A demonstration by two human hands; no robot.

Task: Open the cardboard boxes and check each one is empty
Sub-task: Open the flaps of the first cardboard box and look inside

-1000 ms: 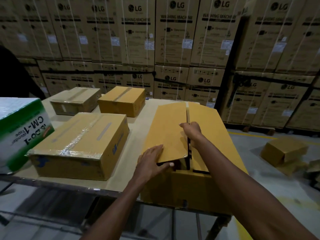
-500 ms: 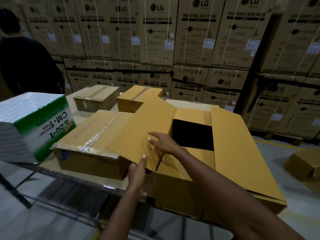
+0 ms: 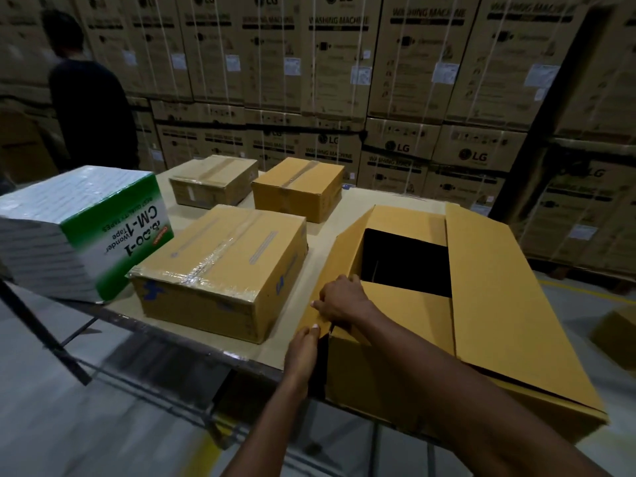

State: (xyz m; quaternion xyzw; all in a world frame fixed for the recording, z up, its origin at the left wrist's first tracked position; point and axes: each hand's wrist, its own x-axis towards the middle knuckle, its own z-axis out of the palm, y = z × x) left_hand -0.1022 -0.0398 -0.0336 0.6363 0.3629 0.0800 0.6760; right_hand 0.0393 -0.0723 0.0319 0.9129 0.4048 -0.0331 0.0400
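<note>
A large yellow cardboard box [image 3: 406, 315] stands open at the table's near right corner, its inside dark. Its right flap [image 3: 506, 304] lies folded outward. The left flap [image 3: 330, 270] hangs down along the box's left side. My right hand [image 3: 340, 301] curls over the box's left rim near the front corner, fingers on that flap. Just below, my left hand [image 3: 303, 346] pinches the flap's lower edge, thumb on top. A taped brown box [image 3: 220, 270] sits shut to the left, with two more shut boxes, one brown [image 3: 213, 180] and one yellow [image 3: 297, 187], behind it.
A green and white tape carton [image 3: 79, 232] stands at the table's [image 3: 347, 204] left end. A person in dark clothes [image 3: 89, 108] stands beyond it. Stacked washing machine cartons [image 3: 344, 80] wall off the back. Another box [image 3: 616, 335] lies on the floor at right.
The box went from closed to open. The left flap, spread over the neighbouring taped box half a second ago, now hangs down beside the box, and both hands followed it.
</note>
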